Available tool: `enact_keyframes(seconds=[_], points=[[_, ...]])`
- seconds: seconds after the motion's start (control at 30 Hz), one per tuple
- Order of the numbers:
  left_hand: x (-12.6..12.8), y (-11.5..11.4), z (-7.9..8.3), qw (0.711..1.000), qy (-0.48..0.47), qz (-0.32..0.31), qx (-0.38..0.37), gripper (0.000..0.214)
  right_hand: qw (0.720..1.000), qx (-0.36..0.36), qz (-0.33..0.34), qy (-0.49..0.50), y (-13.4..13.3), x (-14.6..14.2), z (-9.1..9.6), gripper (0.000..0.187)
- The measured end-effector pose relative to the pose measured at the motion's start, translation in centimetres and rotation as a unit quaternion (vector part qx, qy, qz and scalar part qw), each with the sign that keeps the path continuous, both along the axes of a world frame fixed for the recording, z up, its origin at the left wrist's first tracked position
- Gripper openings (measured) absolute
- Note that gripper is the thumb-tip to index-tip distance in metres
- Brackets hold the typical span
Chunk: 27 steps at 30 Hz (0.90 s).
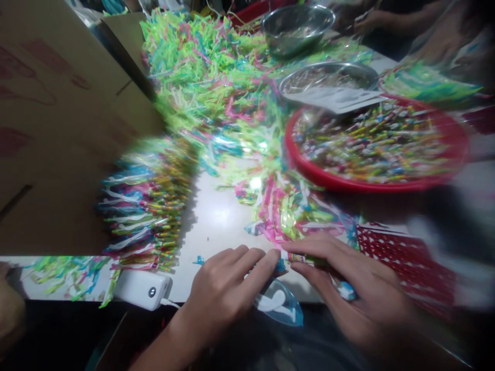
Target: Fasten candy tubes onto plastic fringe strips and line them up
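Note:
My left hand lies at the table's near edge, fingers curled onto a clear blue plastic wrapper with a white toy shape inside. My right hand pinches a small colourful candy stick between thumb and forefinger, its tip meeting my left fingertips. A second small wrapped piece shows under my right fingers. Just beyond both hands lies a loose heap of pink, green and white wrapped toys.
A red basin of candy sticks sits right. Stacked filled packets stand left, a big colourful pile behind. Two metal bowls, a red mesh basket, a white power bank, cardboard boxes. Another person's hands far right.

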<state>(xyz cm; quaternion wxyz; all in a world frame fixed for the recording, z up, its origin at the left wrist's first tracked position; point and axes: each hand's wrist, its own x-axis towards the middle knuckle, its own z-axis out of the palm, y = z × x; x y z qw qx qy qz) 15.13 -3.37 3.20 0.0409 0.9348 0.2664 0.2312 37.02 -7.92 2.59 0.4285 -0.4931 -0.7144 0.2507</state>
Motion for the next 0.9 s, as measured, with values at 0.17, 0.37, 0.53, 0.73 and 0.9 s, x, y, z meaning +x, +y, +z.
enact_keyframes(seconds=[0.17, 0.37, 0.53, 0.73, 0.9], points=[[-0.2, 0.0, -0.9, 1.000, -0.003, 0.005, -0.005, 0.026, 0.994, 0.056, 0.033, -0.083, -0.1, 0.2, -0.4, 0.038], [-0.2, -0.2, -1.6, 0.999, -0.011, 0.010, -0.032, 0.029, 0.997, 0.031, 0.060, -0.030, -0.1, 0.0, -1.3, 0.042], [-0.5, -0.4, -1.6, 0.997, -0.016, 0.001, -0.074, 0.034, 0.997, -0.004, 0.062, 0.037, -0.3, -0.2, -2.0, 0.035], [-1.3, 0.5, -1.2, 0.966, 0.016, -0.016, -0.258, 0.062, 0.954, -0.229, -0.030, 0.192, 0.0, 0.0, -2.4, 0.010], [-2.2, 1.2, -2.5, 0.931, -0.043, -0.006, -0.363, 0.076, 0.901, -0.341, -0.057, 0.262, 0.3, 0.1, -3.2, 0.023]])
